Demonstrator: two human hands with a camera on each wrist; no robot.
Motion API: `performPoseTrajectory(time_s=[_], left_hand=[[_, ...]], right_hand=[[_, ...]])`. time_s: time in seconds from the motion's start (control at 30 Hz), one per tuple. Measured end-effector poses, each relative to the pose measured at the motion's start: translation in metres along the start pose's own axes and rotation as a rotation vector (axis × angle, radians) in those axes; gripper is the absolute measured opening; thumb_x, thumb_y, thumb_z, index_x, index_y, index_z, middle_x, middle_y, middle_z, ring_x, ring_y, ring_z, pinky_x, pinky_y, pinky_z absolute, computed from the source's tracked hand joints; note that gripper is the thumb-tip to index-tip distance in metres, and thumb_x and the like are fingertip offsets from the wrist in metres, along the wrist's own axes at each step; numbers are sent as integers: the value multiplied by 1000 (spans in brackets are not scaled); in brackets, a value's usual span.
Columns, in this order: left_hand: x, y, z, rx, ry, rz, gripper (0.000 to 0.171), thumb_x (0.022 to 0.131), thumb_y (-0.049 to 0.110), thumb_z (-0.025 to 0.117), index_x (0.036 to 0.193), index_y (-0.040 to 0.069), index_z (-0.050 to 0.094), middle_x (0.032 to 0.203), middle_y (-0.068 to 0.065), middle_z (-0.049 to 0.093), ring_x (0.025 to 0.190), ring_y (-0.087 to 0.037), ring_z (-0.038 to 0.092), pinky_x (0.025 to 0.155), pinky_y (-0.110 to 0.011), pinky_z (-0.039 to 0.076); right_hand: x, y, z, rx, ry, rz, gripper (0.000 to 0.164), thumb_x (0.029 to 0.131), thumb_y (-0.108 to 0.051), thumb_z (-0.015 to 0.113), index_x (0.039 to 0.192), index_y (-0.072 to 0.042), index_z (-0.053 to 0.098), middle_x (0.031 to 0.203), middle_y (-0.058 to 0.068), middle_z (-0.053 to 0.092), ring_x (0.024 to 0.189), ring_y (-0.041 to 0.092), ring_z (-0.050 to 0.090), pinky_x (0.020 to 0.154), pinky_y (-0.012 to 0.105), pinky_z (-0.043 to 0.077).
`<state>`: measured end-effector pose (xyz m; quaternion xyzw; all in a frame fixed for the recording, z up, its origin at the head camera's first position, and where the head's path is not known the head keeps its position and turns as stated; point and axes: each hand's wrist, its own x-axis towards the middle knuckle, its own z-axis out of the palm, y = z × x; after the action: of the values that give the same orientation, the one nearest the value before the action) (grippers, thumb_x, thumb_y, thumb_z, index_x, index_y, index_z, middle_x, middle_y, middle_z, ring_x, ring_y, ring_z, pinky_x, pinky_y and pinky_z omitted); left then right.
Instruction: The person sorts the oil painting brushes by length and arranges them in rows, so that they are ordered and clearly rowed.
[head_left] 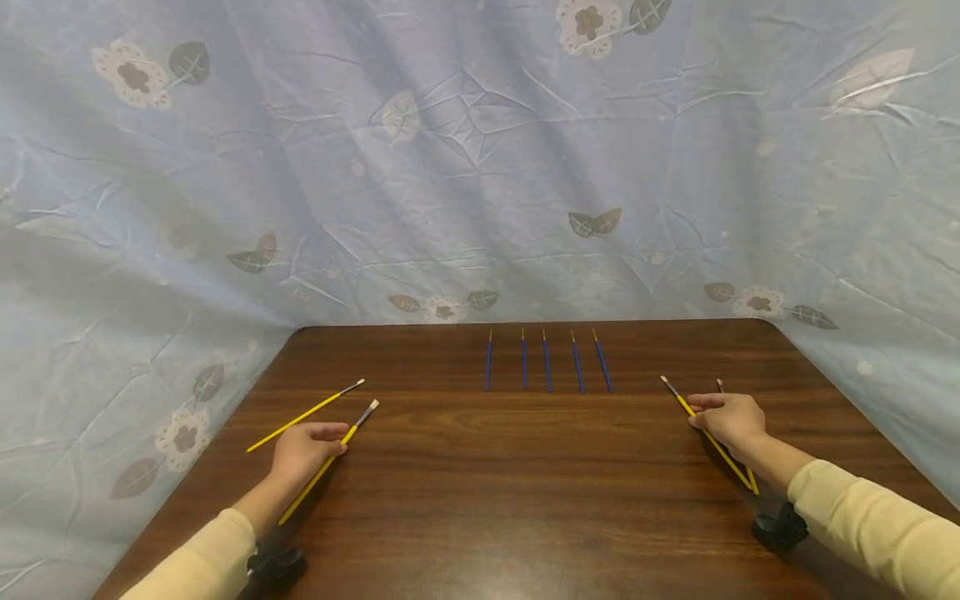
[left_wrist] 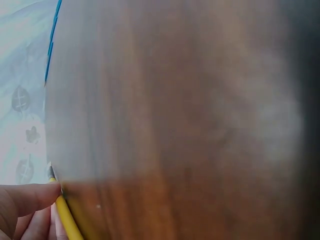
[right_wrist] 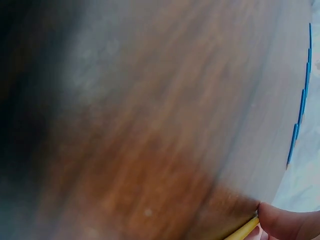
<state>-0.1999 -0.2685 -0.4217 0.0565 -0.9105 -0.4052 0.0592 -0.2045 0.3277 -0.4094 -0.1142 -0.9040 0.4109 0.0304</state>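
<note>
My left hand (head_left: 300,454) pinches a yellow-handled paintbrush (head_left: 307,490) between thumb and fingers, its pale flat bristles pointing away to the upper right. Left of that hand, a second yellow paintbrush (head_left: 303,415) lies slanted on the table. On the other side, my right hand (head_left: 733,421) pinches another yellow paintbrush (head_left: 724,456), bristles pointing up and left. A further yellow paintbrush (head_left: 753,482) is mostly hidden behind the right hand; its bristle tip and handle end show. Both wrist views catch the thumb against a yellow handle (left_wrist: 68,217) (right_wrist: 243,230).
Several thin blue paintbrushes (head_left: 547,367) lie roughly parallel in a row near the far edge of the brown wooden table (head_left: 480,475). A pale patterned cloth (head_left: 465,192) hangs behind the table and along its sides. Each wrist carries a black device (head_left: 780,529).
</note>
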Motion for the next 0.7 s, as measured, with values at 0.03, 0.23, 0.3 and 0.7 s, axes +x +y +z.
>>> performPoseTrajectory(time_s=[0.03, 0.23, 0.3, 0.7], left_hand=[[0, 1, 0, -3, 1, -3, 28, 78, 3, 76, 106, -3, 73, 97, -13, 73, 103, -35, 63, 83, -40, 51], [0, 4, -3, -81, -27, -26, 31, 79, -1, 74, 109, -7, 70, 98, -15, 72, 100, -29, 65, 72, -22, 52], [0, 6, -2, -134, -41, -38, 33, 80, -3, 73, 112, -9, 68, 100, -17, 72, 98, -27, 66, 69, -19, 53], [1, 24, 4, -330, -127, -80, 33, 87, -4, 66, 119, -13, 62, 111, -22, 67, 91, -20, 68, 75, -30, 59]], right_hand=[[0, 0, 0, 2, -3, 0, 41, 83, -3, 73, 119, 11, 62, 114, 28, 64, 106, 43, 56, 63, 26, 52], [1, -4, -2, 8, -30, 17, 40, 84, -1, 71, 120, 12, 61, 119, 31, 60, 109, 44, 54, 71, 31, 55], [0, -6, -4, 15, -51, 28, 39, 85, -1, 69, 121, 13, 60, 122, 33, 57, 109, 44, 54, 73, 33, 55], [-1, -24, -16, 140, -159, 6, 38, 92, 2, 57, 127, 17, 52, 113, 30, 61, 87, 22, 64, 69, 29, 57]])
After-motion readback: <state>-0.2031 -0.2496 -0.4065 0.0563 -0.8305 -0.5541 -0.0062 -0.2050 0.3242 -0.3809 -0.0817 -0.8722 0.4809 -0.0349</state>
